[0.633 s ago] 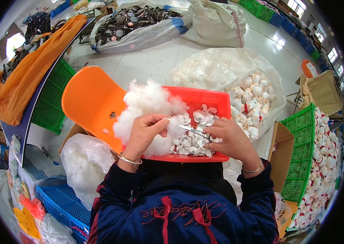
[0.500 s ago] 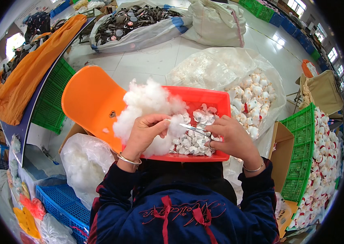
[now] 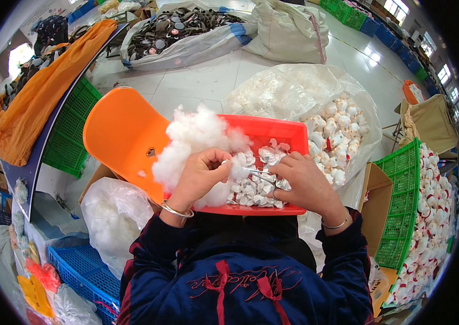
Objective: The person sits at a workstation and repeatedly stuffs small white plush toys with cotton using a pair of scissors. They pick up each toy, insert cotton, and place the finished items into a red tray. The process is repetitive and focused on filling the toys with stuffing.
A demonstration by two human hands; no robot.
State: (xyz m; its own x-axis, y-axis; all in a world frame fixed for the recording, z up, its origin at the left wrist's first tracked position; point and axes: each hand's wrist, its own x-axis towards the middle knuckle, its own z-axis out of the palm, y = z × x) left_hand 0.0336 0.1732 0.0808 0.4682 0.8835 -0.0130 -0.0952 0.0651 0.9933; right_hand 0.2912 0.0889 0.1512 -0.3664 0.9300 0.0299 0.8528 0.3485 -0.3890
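In front of me my left hand (image 3: 205, 172) is closed in a pinch at the fingertips on a small white piece (image 3: 226, 162), mostly hidden by the fingers. A tuft of white stuffing (image 3: 238, 171) lies right beside it. My right hand (image 3: 308, 181) grips a slim metal tool (image 3: 261, 173) with finger rings, like scissors or forceps; its tip points left into the tuft. Below both hands is a red plastic tub (image 3: 262, 125). Small white fabric pieces (image 3: 256, 192) fill its right part, and a big heap of fluffy stuffing (image 3: 199, 132) covers its left.
An orange chair (image 3: 115, 122) stands left of the tub. Beyond it on the right lies a clear bag of white stuffed pieces (image 3: 338, 130). Green crates (image 3: 400, 206) stand at right, a blue crate (image 3: 85, 271) at lower left, beside a plastic bag of stuffing (image 3: 113, 216).
The metal tool's tip has moved left into the tuft, and its arms look closer together. My right hand has shifted slightly left; my left fingers have moved slightly.
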